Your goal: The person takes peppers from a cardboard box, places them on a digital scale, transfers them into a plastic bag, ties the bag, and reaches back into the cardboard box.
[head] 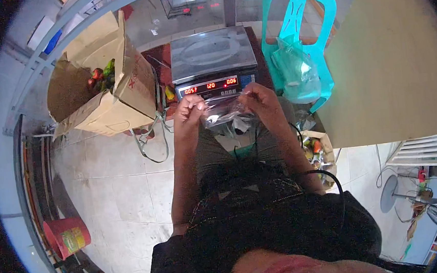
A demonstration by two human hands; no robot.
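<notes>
Both hands hold a clear plastic bag (222, 111) stretched between them, just in front of a digital weighing scale (212, 54). My left hand (189, 110) pinches its left edge and my right hand (259, 96) grips its right edge. The bag looks flat; whether anything is inside I cannot tell. The scale's platform bears nothing visible, and its red display is lit. Left of the scale, an open cardboard box (137, 85) holds red and green produce (102, 78), perhaps peppers. A yellow piece of produce (169, 93) lies between box and scale.
On the right, a turquoise plastic chair (322, 55) carries clear plastic bags (296, 72). A large tan board (382, 66) stands beyond it. A smaller box (329, 154) with packed produce is beside my right arm. Green strapping (165, 140) trails on the floor; a red bucket (66, 237) is at the far left.
</notes>
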